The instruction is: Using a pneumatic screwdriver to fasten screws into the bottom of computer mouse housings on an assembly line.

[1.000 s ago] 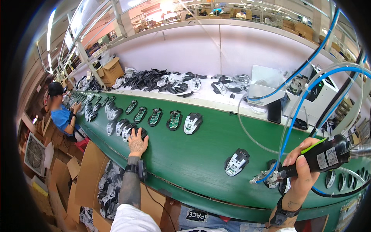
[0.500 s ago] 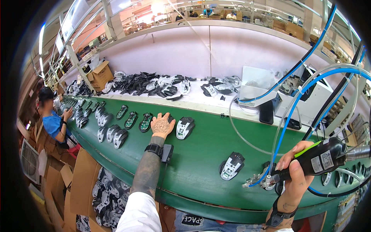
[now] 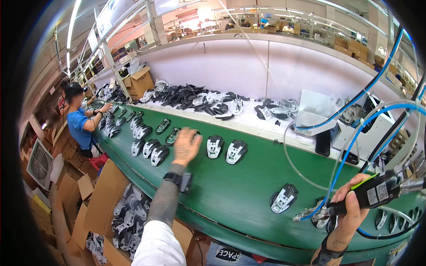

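Green belt runs through the line. My left hand, fingers spread, holding nothing, hovers over a mouse shell (take it squarely); right hand grips the screwdriver.

Factory line hall under bright strip lights

A long green conveyor belt runs beside a white partition wall; cardboard boxes sit below the belt, a fan beyond them, ceiling lights above.

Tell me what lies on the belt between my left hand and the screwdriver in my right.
Head view: between the left hand and the screwdriver, two mouse shells, bare green belt, then one mouse shell.
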